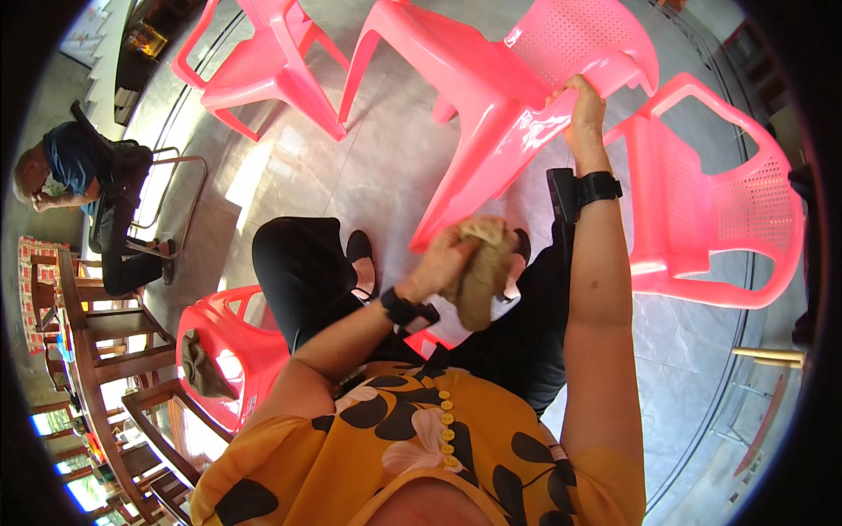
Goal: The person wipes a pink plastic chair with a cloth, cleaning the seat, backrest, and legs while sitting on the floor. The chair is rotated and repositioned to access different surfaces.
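My left hand [442, 260] grips a bunched olive-brown cloth [479, 296], blurred, close by the lower end of a leg of a glossy pink plastic chair [483, 125]. That chair stands in front of me, its perforated backrest towards the upper right. With my arm stretched out, my right hand [584, 108] holds the chair's side near the backrest. Both wrists wear black bands with a small device. A second pink chair [253, 62] is at the upper left, and a third pink chair [677, 197] is close to my right arm.
Beside my left leg, a red plastic stool [256, 355] carries a dark cloth [200, 368]. Wooden furniture [85, 329] lines the left side. A person [72, 164] sits on a metal-framed chair farther left. A folding chair [756, 427] is at the lower right, on grey tile floor [316, 171].
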A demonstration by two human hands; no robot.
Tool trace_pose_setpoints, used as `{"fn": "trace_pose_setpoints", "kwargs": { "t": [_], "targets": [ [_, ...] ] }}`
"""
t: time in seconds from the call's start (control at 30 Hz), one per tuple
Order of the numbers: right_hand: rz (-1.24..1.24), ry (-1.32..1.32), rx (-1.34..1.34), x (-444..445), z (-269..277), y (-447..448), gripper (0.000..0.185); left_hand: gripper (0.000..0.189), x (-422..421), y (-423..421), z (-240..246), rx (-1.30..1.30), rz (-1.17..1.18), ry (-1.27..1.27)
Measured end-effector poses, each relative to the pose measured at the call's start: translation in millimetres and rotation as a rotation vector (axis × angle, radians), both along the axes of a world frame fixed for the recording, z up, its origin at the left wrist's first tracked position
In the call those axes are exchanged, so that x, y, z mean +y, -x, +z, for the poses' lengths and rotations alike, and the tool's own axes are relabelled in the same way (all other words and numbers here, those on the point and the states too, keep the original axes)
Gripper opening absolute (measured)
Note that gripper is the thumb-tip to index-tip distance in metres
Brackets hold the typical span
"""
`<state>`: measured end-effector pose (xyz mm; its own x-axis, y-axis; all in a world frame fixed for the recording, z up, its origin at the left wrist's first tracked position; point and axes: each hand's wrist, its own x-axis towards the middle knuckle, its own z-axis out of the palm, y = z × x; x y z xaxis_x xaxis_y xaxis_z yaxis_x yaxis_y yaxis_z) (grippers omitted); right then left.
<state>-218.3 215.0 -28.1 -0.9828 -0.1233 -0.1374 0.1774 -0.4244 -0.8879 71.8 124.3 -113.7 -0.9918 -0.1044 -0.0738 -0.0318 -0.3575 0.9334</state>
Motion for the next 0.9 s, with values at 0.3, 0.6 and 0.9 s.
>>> {"fn": "trace_pose_setpoints", "kwargs": {
  "t": [0.3,0.6,0.9],
  "targets": [
    [0.101,-0.024,0.046,19.2,-11.8,10.0,0.011,0.049,-143.5,69.6,75.9,-0.152,-0.187,0.293],
    [0.144,0.011,0.121,30.2,-18.4,13.0,0.011,0.026,-129.4,119.4,36.8,-0.120,-0.066,-0.094],
    [0.191,0.051,0.170,31.4,-13.8,13.7,0.011,0.026,-125.5,128.8,43.3,-0.120,-0.041,-0.150]
  ]
}}
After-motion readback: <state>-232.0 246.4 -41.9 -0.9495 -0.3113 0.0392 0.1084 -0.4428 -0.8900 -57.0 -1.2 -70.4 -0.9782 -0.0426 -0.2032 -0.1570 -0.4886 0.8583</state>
